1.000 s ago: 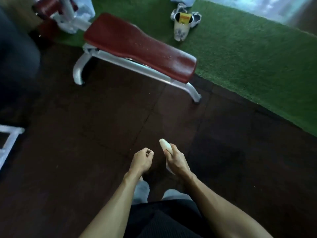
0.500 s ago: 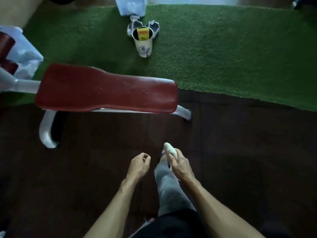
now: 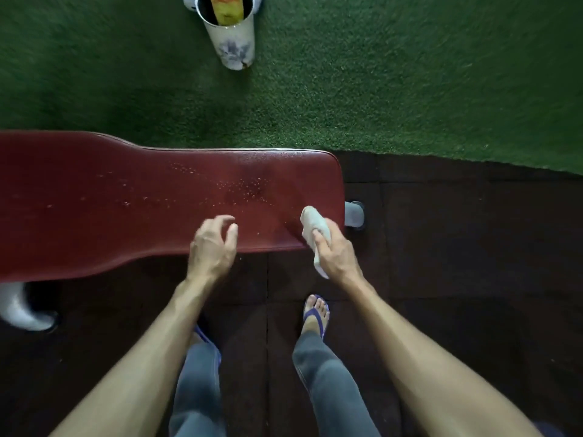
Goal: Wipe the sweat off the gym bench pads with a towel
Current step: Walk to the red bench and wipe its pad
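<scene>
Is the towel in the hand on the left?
No, the right hand holds the rolled white towel over the red bench pad, and the left hand holds nothing.

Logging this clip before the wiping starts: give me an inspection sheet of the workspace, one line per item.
Surface: red bench pad, droplets scattered across its middle, not yet wiped.
Job's things: white towel, rolled, over the pad's right end.
Clutter: white cup with a yellow item inside, on the green turf beyond the bench.
Grippers: right hand grips the towel; left hand over the pad's near edge, fingers loosely curled, holding nothing.
Cables: nothing seen.
Surroundings: dark floor mats; white bench legs; person's feet in blue sandals.
</scene>
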Motion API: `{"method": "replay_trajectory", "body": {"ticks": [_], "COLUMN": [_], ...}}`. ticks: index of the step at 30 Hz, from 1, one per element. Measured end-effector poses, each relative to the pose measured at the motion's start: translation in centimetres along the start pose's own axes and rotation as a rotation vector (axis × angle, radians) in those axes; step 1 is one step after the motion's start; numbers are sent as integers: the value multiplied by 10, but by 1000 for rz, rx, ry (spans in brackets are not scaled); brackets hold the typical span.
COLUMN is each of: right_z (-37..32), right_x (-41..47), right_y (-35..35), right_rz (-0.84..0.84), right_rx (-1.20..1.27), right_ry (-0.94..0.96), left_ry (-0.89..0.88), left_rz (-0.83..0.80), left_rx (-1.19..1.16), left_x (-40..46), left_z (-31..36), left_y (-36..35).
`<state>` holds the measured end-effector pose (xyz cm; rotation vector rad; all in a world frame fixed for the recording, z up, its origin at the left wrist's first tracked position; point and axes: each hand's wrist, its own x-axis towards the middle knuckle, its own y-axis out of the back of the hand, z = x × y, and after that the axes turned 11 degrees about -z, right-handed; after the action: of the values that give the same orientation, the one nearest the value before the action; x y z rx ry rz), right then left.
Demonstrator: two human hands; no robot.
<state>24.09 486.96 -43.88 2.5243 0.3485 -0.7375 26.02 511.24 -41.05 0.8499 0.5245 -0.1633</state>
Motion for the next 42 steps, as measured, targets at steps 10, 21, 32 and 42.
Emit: {"method": "replay_trajectory", "body": {"ticks": [10, 21, 32, 42], "right_z": [3, -10, 98, -12], "right_x": [155, 242, 129, 169], "right_y": [-118, -81, -58, -152], "right_rz": [377, 652, 373, 322], "right_rx": [-360, -408, -715, -660], "right_ry": [50, -25, 317, 416], "left_ry": [-209, -231, -233, -246], "left_rz": [160, 223, 258, 273], "left_rx": [285, 653, 640, 646], "left_x": [150, 169, 168, 167], "left_z": [-85, -121, -119, -120], "left_y": [-12, -25, -25, -26]}}
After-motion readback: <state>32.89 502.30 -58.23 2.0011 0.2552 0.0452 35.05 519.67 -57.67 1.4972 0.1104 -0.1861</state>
